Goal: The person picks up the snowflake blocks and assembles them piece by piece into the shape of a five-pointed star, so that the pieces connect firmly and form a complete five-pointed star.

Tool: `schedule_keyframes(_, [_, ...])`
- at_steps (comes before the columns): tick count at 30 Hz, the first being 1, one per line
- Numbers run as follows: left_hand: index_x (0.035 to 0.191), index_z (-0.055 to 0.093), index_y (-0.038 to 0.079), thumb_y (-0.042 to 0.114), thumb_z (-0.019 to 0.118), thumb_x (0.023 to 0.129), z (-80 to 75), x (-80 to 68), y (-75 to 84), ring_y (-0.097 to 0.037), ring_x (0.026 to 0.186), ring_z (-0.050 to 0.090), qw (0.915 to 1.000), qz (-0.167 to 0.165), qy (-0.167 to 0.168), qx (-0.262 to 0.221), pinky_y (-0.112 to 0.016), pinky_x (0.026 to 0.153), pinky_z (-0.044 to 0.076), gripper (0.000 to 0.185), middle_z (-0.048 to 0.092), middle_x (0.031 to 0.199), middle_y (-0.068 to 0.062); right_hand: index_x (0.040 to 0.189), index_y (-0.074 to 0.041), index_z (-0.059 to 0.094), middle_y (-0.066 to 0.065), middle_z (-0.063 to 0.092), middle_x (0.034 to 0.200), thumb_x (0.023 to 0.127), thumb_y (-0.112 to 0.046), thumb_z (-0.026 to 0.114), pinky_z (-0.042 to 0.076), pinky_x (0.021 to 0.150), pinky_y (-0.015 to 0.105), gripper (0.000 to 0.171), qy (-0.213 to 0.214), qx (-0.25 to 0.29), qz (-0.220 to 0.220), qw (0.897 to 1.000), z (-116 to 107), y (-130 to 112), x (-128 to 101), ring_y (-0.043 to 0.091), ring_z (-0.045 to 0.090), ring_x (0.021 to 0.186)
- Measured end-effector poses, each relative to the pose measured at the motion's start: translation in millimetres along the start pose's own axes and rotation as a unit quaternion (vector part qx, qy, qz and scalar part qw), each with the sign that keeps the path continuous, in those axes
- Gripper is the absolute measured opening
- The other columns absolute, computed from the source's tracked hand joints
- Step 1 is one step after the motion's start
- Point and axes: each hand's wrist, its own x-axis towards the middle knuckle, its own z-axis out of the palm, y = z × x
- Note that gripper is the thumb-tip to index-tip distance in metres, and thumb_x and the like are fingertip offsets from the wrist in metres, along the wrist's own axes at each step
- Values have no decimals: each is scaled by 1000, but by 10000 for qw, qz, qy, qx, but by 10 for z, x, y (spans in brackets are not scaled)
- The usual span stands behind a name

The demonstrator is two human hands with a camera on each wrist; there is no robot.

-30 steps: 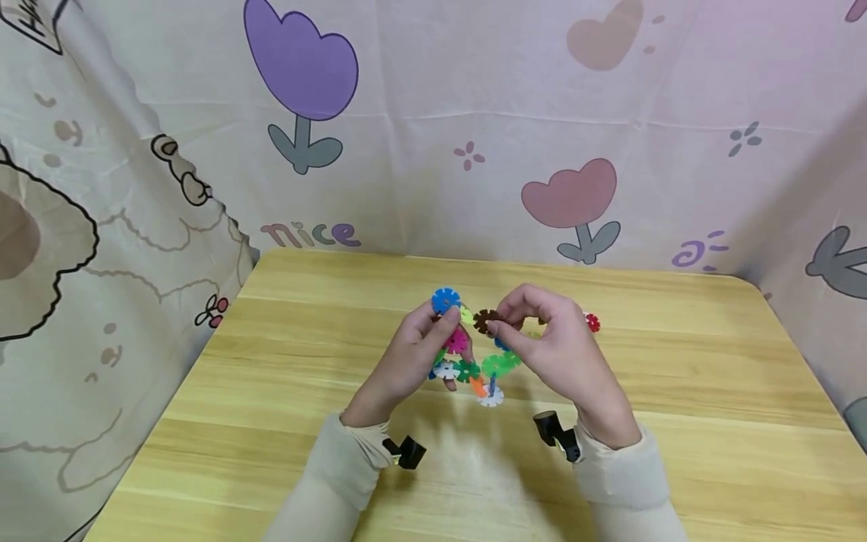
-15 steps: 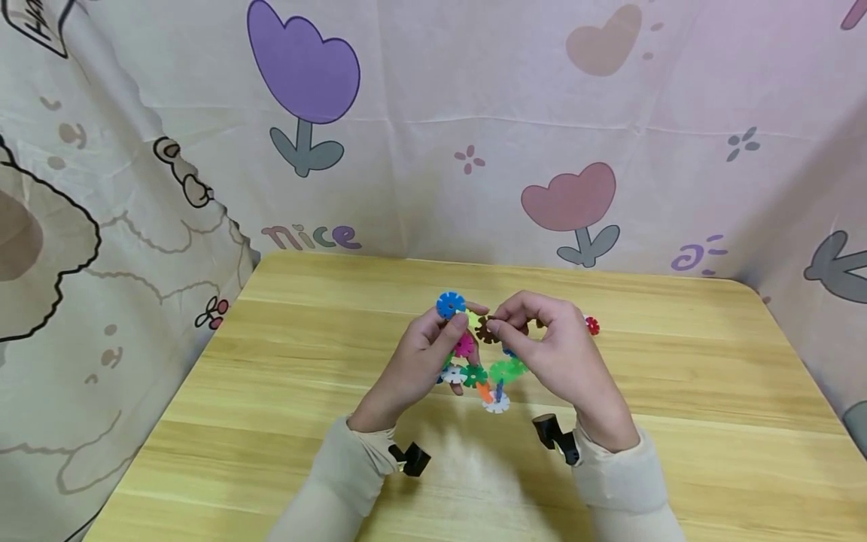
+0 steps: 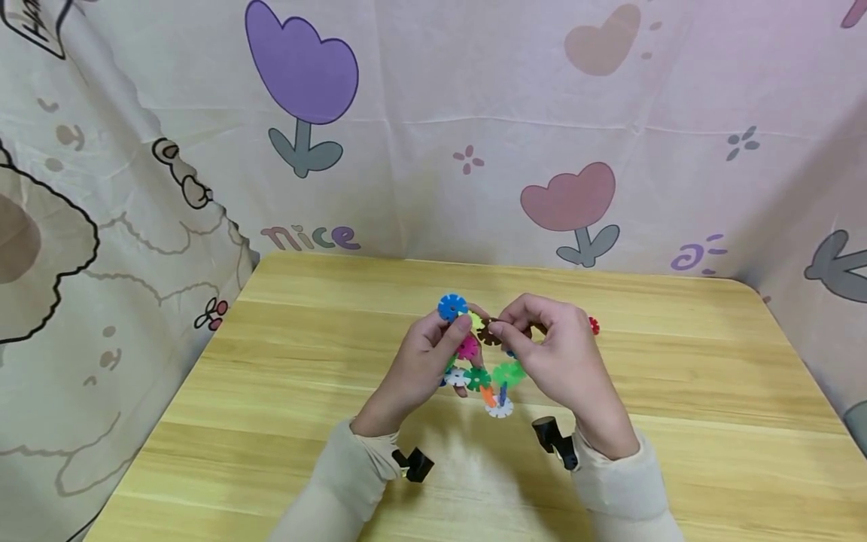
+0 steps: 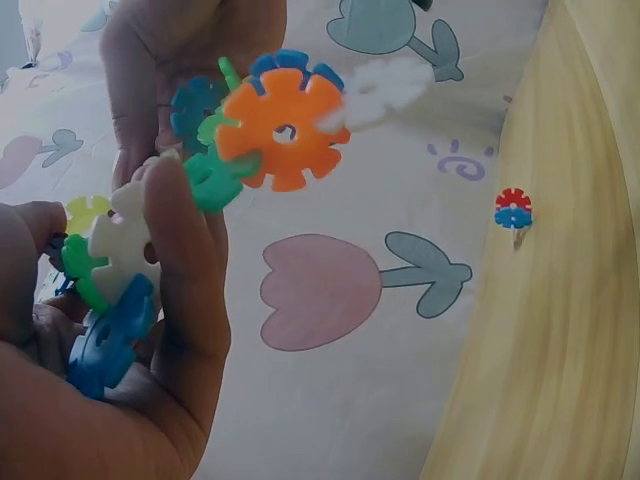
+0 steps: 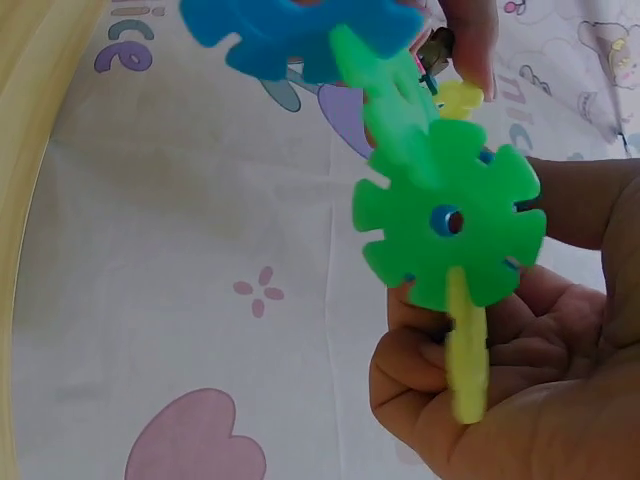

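Note:
A chain of interlocking notched plastic discs hangs between both hands above the table. My left hand [image 3: 423, 357] grips its left side, thumb near a blue disc [image 3: 452, 307], with a yellow disc [image 3: 476, 324] beside it. Between thumb and forefinger, my right hand [image 3: 558, 346] pinches a brown disc [image 3: 489, 331], which overlaps the yellow one in the head view. Lower down hang a dark green disc [image 3: 478, 378] and a white disc [image 3: 499, 407]. An orange disc [image 4: 245, 130] shows large in the left wrist view, a light green disc [image 5: 400, 230] in the right wrist view.
A red disc [image 3: 594, 325] shows past the right hand; in the left wrist view it stands on the table joined to a blue disc [image 4: 513, 217]. The wooden table [image 3: 284, 361] meets a printed cloth [image 3: 420, 188] at the back.
My left hand has shifted a little rightward and nearer with the chain. The gap between yellow and brown discs has closed in the head view. My right hand keeps its pinch, slightly lower.

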Motion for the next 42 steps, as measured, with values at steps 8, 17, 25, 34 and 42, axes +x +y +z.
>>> schedule_keyframes(8, [121, 55, 8, 21, 40, 105, 25, -2, 18, -33, 59, 58, 9998, 157, 83, 50, -43, 40, 53, 26, 59, 77, -18, 78, -19, 69, -16, 64, 66, 85, -12, 74, 47, 53, 26, 11, 285, -116, 0, 9995, 31, -21, -7, 7, 61, 60])
schedule_keyframes(17, [122, 55, 9, 26, 41, 104, 71, -8, 11, -30, 64, 63, 9997, -42, 214, -137, -45, 47, 55, 29, 60, 78, -18, 75, -18, 71, -18, 60, 60, 83, -14, 76, 38, 46, 25, 10, 774, -491, 14, 9958, 56, -54, -26, 7, 56, 55])
schedule_keyframes(25, [118, 57, 8, 29, 42, 104, 86, -20, 14, -29, 65, 63, 9991, -178, 384, -93, -46, 47, 55, 30, 62, 76, -17, 74, -17, 71, -12, 62, 60, 81, -12, 78, 38, 44, 24, 11, 859, -689, 4, 9939, 97, -79, -21, 6, 55, 55])
schedule_keyframes(34, [122, 54, 10, 31, 40, 104, 97, -7, 29, -30, 66, 63, 9988, -417, 187, -160, -47, 49, 56, 31, 62, 80, -18, 75, -16, 72, -14, 61, 60, 81, -11, 78, 41, 48, 23, 10, 852, -569, -43, 9947, 63, -60, -24, 9, 55, 54])
schedule_keyframes(42, [131, 52, 13, 34, 39, 104, -22, -14, 90, -30, 69, 62, 9984, -510, -72, -214, -47, 50, 56, 37, 60, 84, -19, 83, -20, 73, -13, 62, 64, 84, -16, 75, 42, 56, 24, 4, 438, -294, -216, 9984, 47, -49, 9, 10, 54, 61])
